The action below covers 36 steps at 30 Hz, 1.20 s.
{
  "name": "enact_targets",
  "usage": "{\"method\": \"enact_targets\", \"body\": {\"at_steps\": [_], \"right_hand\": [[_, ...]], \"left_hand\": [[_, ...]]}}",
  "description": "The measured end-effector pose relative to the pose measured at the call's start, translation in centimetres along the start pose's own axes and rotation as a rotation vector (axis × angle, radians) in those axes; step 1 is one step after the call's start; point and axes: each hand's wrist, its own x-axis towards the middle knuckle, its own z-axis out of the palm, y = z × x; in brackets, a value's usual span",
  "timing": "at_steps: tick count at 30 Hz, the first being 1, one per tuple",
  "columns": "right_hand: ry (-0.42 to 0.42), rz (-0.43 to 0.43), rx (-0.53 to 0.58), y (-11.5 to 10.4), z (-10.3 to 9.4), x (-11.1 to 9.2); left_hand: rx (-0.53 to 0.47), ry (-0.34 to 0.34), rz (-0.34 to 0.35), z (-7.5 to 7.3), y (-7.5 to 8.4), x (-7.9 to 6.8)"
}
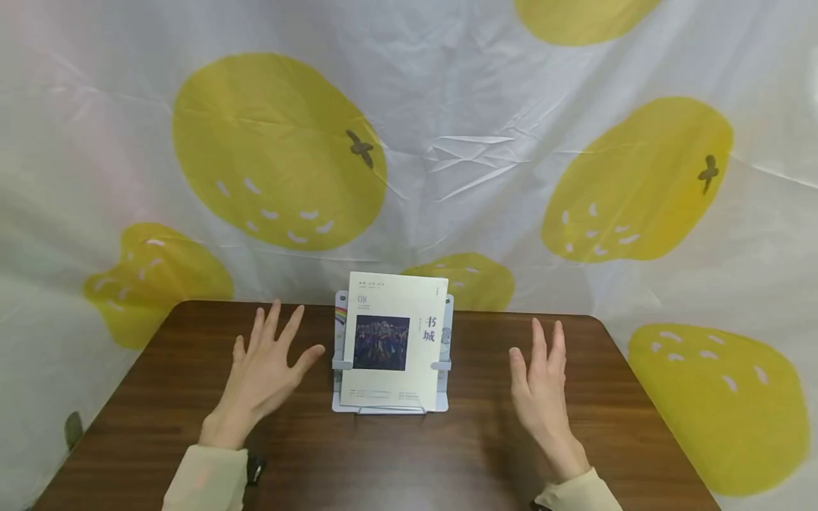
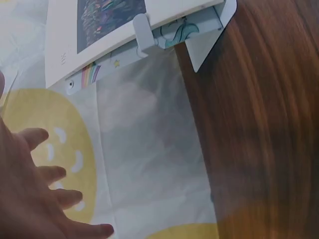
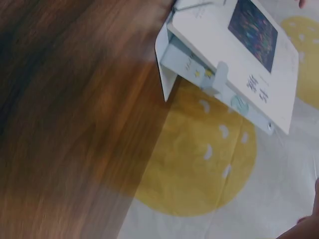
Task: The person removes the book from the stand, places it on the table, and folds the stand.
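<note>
A white book with a dark square picture on its cover leans upright on a pale bookstand. Clips of the stand hold the book at both sides, and a wire rest runs along its bottom. To the left of the stand, my left hand hovers with its fingers spread, touching nothing. My right hand is raised on the other side, fingers straight and apart from the book. The left wrist view shows the stand's rainbow-printed edge; in the right wrist view a clip overlaps the book's edge.
The stand is on a brown wooden table, near its far edge. Behind the table hangs a white cloth printed with large yellow fruits. Light sleeves cover both forearms, and a dark band shows at the left wrist.
</note>
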Motion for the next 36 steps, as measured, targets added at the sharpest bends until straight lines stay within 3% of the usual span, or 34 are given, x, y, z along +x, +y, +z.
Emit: {"method": "enact_targets", "body": {"at_steps": [5, 17, 29, 36], "right_hand": [[0.056, -0.051, 0.082, -0.3, 1.2, 0.4], [0.028, -0.245, 0.123, -0.3, 5.6, 1.2], [-0.053, -0.114, 0.168, -1.7, 7.9, 2.9], [-0.038, -0.103, 0.19, -3.2, 8.4, 5.3]], "left_hand": [[-0.024, 0.032, 0.027, 0.9, 0.3, 0.5], [-0.137, 0.172, 0.042, 2.7, 1.1, 1.8], [-0.335, 0.253, 0.048, 4.1, 2.4, 3.9], [-0.411, 0.271, 0.018, 5.0, 3.3, 5.0]]}}
